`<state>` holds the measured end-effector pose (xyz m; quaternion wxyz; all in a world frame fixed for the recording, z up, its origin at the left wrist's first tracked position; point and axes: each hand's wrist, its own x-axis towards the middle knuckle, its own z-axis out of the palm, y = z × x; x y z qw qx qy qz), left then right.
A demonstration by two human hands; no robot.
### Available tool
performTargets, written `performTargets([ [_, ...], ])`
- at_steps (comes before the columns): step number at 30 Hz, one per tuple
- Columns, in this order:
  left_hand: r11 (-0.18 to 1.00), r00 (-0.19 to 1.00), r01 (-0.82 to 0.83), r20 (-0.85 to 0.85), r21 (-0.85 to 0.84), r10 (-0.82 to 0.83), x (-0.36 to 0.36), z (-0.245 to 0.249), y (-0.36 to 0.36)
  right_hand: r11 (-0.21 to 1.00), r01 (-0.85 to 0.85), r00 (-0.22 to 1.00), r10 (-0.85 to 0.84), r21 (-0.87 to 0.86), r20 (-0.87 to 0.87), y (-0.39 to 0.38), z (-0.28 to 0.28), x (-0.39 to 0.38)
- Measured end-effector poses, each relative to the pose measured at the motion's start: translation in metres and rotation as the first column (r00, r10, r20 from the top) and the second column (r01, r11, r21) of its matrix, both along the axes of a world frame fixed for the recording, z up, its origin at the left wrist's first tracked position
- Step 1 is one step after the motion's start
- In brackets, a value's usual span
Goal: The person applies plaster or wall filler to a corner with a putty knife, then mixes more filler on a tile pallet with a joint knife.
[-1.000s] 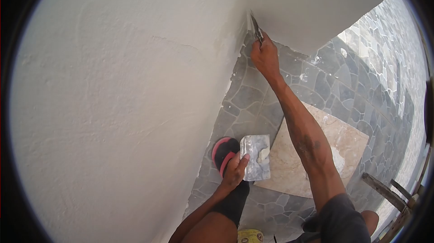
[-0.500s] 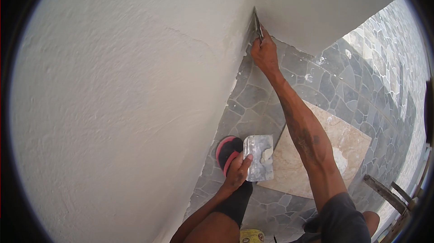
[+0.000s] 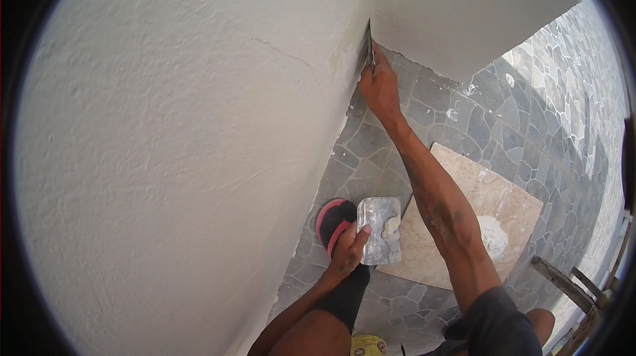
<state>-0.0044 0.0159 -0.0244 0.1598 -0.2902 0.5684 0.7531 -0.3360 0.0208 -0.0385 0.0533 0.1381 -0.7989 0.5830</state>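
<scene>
In my right hand (image 3: pixel 381 87) I grip a putty knife (image 3: pixel 369 44), its thin blade seen nearly edge-on against the low part of the white wall (image 3: pixel 199 124), where it meets the second wall (image 3: pixel 457 18). My left hand (image 3: pixel 349 248) is closed on a wide metal filling blade (image 3: pixel 374 253), held flat over my foot. On its face lies a lump of white putty (image 3: pixel 391 227). Beneath my right forearm sits a beige marbled tile (image 3: pixel 430 256), with a larger patch of white putty (image 3: pixel 493 237) on it.
Grey stone paving (image 3: pixel 364 150) with white spatters covers the ground. My foot wears a black and pink flip-flop (image 3: pixel 324 223). A yellow tin (image 3: pixel 368 345) stands at the bottom edge, and wooden pieces (image 3: pixel 563 283) lie at the right.
My right hand and the putty knife have shifted slightly down and to the left along the corner. My forearm uncovers more of the putty on the tile. The left hand stays put.
</scene>
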Motion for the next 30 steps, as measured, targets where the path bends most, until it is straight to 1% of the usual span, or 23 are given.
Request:
performTargets([
  [3,0.999,1.0,0.027,-0.009,-0.038,-0.027,0.0,0.0,-0.001,1.0,-0.014,1.0,0.014,-0.013,0.003,-0.002,0.002,0.014],
  [5,1.0,1.0,0.006,-0.007,-0.018,-0.006,0.001,-0.002,-0.001,0.999,-0.023,1.0,0.022,-0.034,-0.009,-0.004,0.002,0.024],
  [8,1.0,1.0,-0.004,-0.001,-0.007,0.004,0.001,-0.001,0.001,0.998,-0.062,0.998,0.062,0.0,-0.024,-0.003,-0.001,0.041],
  [11,1.0,1.0,-0.006,-0.008,-0.008,0.006,0.001,-0.002,0.001,0.989,-0.149,0.988,0.149,0.002,0.032,0.013,0.012,0.061],
  [13,1.0,1.0,-0.004,-0.014,-0.018,0.004,0.0,-0.002,0.001,0.989,-0.141,0.99,0.141,0.051,0.001,0.026,0.019,0.065],
  [14,1.0,1.0,-0.002,-0.015,-0.029,0.002,0.0,-0.002,0.0,0.988,-0.138,0.99,0.139,0.074,-0.015,0.032,0.023,0.064],
  [16,1.0,1.0,-0.007,-0.011,-0.028,0.006,0.001,0.0,0.0,0.996,-0.083,0.994,0.08,0.043,0.073,0.037,0.032,0.044],
  [18,1.0,1.0,-0.017,-0.012,-0.009,0.017,-0.001,0.003,0.0,0.998,-0.034,0.996,0.03,0.044,0.088,0.038,0.03,0.017],
  [20,1.0,1.0,-0.019,-0.002,-0.005,0.019,-0.001,0.002,0.0,0.997,0.004,1.0,-0.006,0.072,0.029,0.035,0.022,-0.008],
  [23,1.0,1.0,-0.019,0.007,0.002,0.019,0.002,-0.003,0.0,0.998,-0.007,1.0,0.006,0.068,0.027,0.028,0.016,-0.024],
  [26,0.999,0.999,-0.041,0.008,0.025,0.041,-0.001,0.002,0.001,1.0,0.004,0.998,-0.006,0.03,0.057,0.019,0.01,-0.026],
  [29,0.998,0.999,-0.052,0.002,0.028,0.052,0.002,-0.003,0.001,0.999,0.04,0.998,-0.038,0.035,-0.055,0.012,-0.002,-0.026],
  [30,0.998,0.999,-0.052,-0.001,0.025,0.052,0.003,-0.004,0.001,0.998,0.044,0.997,-0.042,0.037,-0.061,0.01,-0.003,-0.025],
])
